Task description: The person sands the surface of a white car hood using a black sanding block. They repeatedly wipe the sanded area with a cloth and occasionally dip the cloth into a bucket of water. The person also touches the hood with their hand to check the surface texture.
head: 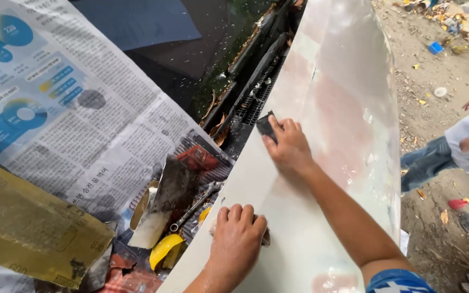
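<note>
While the right hand (287,146) is pressing a small dark sanding block (265,125) near the white car panel's (343,108) left edge, the left hand (237,239) is gripping that edge — stiff, smooth, probably slippery.

We see a dark sanding block (265,125) pressed flat on a white car panel (327,97), upper edge; panel sloped, dull, pinkish patches. A second pad (265,237), mostly hidden, lies lower down.
</note>
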